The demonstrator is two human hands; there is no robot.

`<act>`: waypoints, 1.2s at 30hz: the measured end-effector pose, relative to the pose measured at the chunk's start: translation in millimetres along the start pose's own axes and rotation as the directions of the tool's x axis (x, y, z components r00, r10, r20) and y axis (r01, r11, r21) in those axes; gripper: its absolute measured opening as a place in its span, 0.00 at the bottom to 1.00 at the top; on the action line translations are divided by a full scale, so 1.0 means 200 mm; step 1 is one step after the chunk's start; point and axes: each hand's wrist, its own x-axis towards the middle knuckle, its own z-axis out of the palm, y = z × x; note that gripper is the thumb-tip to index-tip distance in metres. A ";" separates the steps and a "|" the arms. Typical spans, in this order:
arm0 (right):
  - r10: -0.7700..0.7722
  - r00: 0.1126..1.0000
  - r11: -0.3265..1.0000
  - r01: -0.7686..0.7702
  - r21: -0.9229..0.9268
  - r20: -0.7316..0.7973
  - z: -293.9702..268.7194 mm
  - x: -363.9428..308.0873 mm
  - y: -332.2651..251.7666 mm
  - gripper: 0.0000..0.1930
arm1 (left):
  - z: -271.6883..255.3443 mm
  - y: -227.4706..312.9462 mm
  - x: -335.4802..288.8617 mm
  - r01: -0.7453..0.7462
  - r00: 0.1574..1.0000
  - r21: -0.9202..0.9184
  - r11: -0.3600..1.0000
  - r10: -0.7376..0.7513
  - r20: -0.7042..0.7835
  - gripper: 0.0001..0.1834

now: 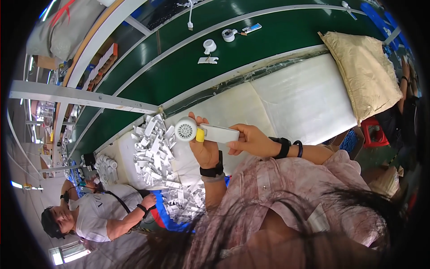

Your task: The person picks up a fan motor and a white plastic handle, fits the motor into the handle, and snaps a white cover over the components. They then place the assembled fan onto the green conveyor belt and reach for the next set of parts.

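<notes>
A white handheld fan [185, 129] with a round grilled head and a flat pale handle lies across both my hands. My left hand [205, 152] is wrapped behind it near the neck, palm up, and part of its fingers is hidden by the fan. A small yellow band [200, 134] shows at the neck by the left thumb; whether it sits on the thumb or on the fan I cannot tell. My right hand [253, 141] pinches the far end of the handle between thumb and fingers. Both wrists wear dark bands.
White plastic parts [154, 150] are heaped on the pale worktop [304, 96], with more in a blue-edged bin [168, 215]. Fan pieces [209, 46] lie on a green conveyor belt [174, 71]. A tan sack [365, 76] rests at right. A co-worker [103, 210] is at lower left.
</notes>
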 end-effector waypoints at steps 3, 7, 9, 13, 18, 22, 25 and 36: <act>0.016 1.000 0.999 -0.016 0.040 0.018 -0.01 0.00 0.00 0.21 | 0.03 0.00 0.00 -0.052 0.998 0.085 0.995 0.053 -0.015 0.29; 0.062 0.997 0.994 -0.066 0.085 0.042 0.00 0.00 -0.03 0.21 | 0.04 0.02 0.00 -0.087 0.996 0.139 0.986 0.089 -0.006 0.30; 0.065 0.997 0.994 -0.069 0.086 0.048 0.00 0.00 -0.02 0.21 | 0.03 0.02 0.00 -0.082 0.996 0.139 0.987 0.084 -0.009 0.30; 0.056 0.997 0.995 -0.060 0.076 0.056 0.00 0.01 -0.01 0.21 | 0.04 0.02 -0.01 -0.105 0.994 0.175 0.979 0.107 -0.006 0.30; 0.027 0.999 0.995 -0.030 0.092 0.032 0.00 0.01 0.00 0.21 | 0.05 0.03 0.00 -0.083 0.996 0.146 0.986 0.087 -0.019 0.30; -0.018 1.000 0.995 0.017 0.103 0.017 0.01 0.01 0.00 0.21 | 0.08 0.04 -0.01 -0.114 0.993 0.066 0.991 0.111 0.043 0.29; -0.086 0.996 0.996 0.085 0.017 0.018 0.00 -0.01 -0.01 0.20 | 0.09 0.05 -0.02 -0.090 0.996 0.080 0.993 0.088 0.028 0.28; -0.171 0.985 0.983 0.171 0.072 -0.008 0.00 0.01 -0.03 0.20 | 0.08 0.07 0.02 -0.015 0.993 -0.033 0.999 0.019 0.118 0.25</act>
